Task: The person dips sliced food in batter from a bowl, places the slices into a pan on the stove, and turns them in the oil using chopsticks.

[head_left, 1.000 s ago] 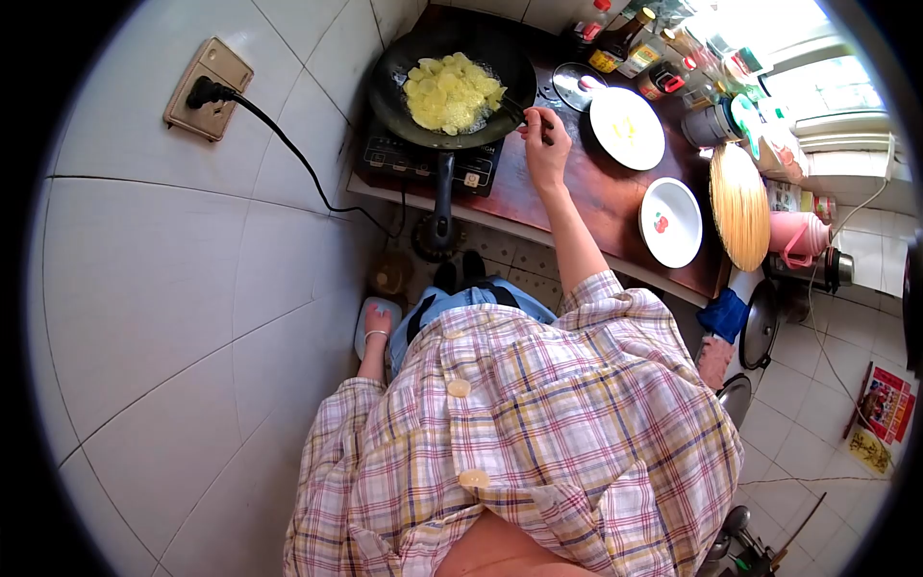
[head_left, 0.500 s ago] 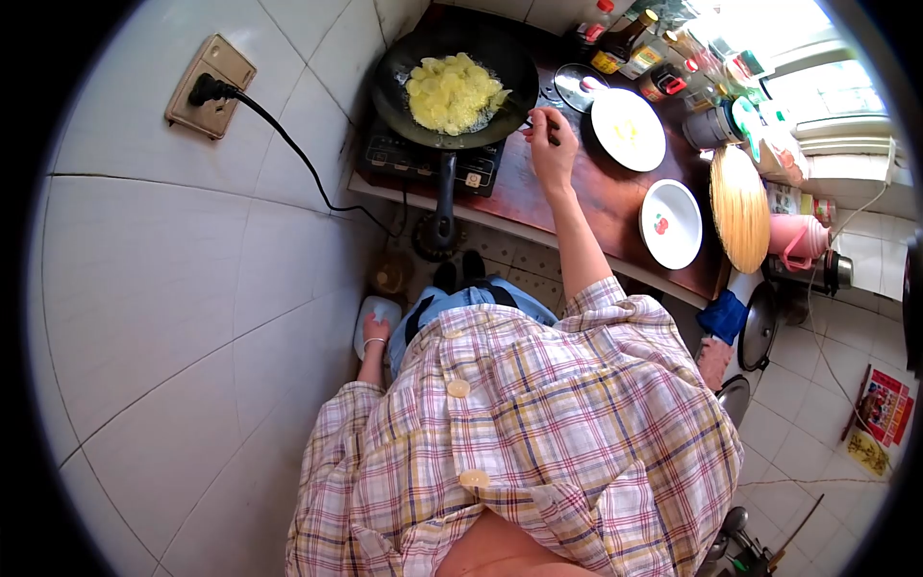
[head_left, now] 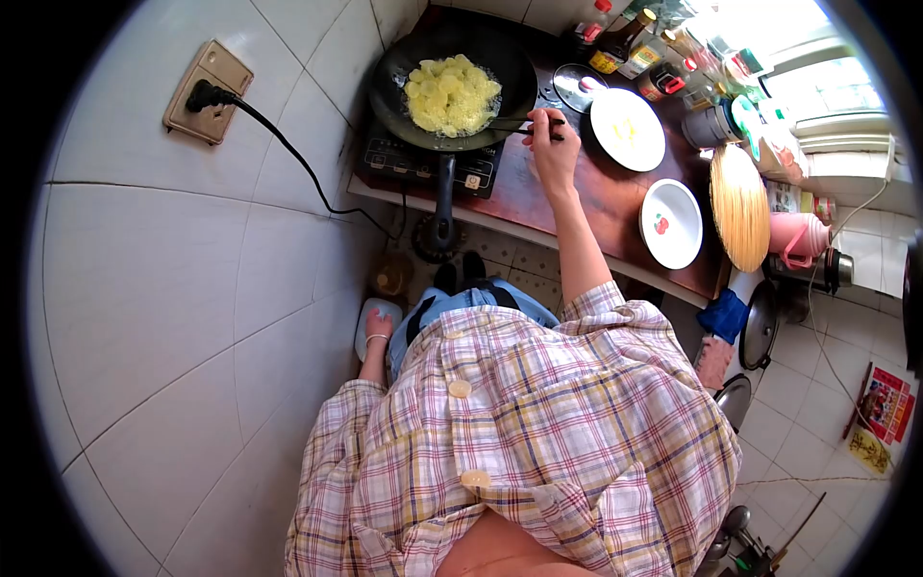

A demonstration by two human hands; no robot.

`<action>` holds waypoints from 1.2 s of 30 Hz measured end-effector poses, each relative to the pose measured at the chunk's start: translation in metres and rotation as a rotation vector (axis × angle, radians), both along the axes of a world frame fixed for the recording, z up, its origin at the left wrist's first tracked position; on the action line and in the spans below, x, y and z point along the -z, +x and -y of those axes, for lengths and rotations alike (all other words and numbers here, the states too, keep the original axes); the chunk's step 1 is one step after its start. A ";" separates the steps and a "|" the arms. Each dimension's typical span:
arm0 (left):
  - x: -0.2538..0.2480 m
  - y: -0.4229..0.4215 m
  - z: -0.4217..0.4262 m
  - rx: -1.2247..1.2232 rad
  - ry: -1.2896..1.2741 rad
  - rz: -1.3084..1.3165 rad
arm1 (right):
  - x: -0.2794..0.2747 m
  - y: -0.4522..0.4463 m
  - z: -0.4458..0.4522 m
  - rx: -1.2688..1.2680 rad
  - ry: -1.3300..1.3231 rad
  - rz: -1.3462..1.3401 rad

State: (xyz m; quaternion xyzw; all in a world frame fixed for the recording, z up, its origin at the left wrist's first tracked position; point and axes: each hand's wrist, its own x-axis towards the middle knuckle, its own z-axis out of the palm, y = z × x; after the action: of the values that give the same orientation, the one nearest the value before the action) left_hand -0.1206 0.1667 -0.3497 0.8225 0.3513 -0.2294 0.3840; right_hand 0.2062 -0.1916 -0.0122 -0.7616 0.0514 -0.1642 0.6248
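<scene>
In my right hand [head_left: 552, 144] are dark chopsticks [head_left: 511, 128], with the fingers closed round them at the wok's right side. Their tips reach over the wok [head_left: 389, 101] to the right edge of the pale yellow slices [head_left: 452, 94], which lie in bubbling oil. The wok rests on a black induction cooker [head_left: 413, 163], its handle [head_left: 444, 202] pointing toward my body. Low beside the left wall, my left hand [head_left: 378, 324], with a bracelet at the wrist, is at a whitish object [head_left: 364, 337]; its finger positions are too small to make out.
On the brown counter [head_left: 601, 216] are a plate [head_left: 649, 149] with yellow bits, a white bowl [head_left: 673, 240], a glass lid [head_left: 569, 85] and several bottles [head_left: 615, 48]. A round straw mat [head_left: 738, 207] stands at the right. A black cord [head_left: 288, 144] hangs from the wall socket.
The chopsticks now lie flatter and show more clearly beside the slices. The slice that stuck out at the right of the heap is back against it. My right hand has shifted slightly.
</scene>
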 end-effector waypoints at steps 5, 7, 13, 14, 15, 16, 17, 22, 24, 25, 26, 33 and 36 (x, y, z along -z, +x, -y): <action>-0.018 -0.002 0.005 0.029 0.047 0.046 | 0.004 0.010 -0.001 0.015 -0.129 0.137; -0.025 -0.005 0.006 0.059 0.097 0.072 | 0.000 0.010 -0.003 0.034 -0.254 0.100; -0.006 -0.007 0.001 -0.014 -0.003 0.021 | 0.007 0.014 0.000 0.044 -0.266 0.165; -0.006 -0.007 0.001 0.019 0.035 0.035 | 0.007 0.014 0.001 0.056 -0.309 0.204; -0.012 -0.007 0.004 0.049 0.073 0.050 | 0.007 0.016 0.002 0.052 -0.308 0.205; -0.017 -0.006 0.006 0.046 0.072 0.048 | 0.006 0.017 0.004 0.036 -0.310 0.166; -0.023 -0.005 0.007 0.059 0.068 0.053 | 0.006 0.016 0.006 0.023 -0.311 0.125; -0.027 -0.001 0.006 0.109 0.086 0.038 | -0.009 0.015 -0.006 0.017 -0.097 0.159; -0.029 0.000 0.007 0.126 0.097 0.028 | -0.001 0.018 -0.013 -0.065 -0.031 0.120; -0.028 0.002 0.006 0.127 0.097 0.030 | 0.004 0.020 -0.016 -0.064 -0.030 0.121; -0.024 0.002 0.005 0.082 0.056 0.008 | 0.011 0.022 -0.018 -0.060 -0.031 0.107; -0.010 -0.001 0.000 -0.032 -0.019 -0.008 | 0.023 0.033 -0.017 0.026 0.115 0.116; -0.011 -0.003 -0.001 -0.019 -0.023 -0.002 | 0.025 0.039 -0.005 0.068 0.266 0.084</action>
State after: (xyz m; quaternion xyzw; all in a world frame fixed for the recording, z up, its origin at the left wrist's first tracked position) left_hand -0.1238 0.1673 -0.3385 0.8146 0.3566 -0.2306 0.3951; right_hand 0.2452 -0.1864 -0.0370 -0.6625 0.0724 -0.2087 0.7157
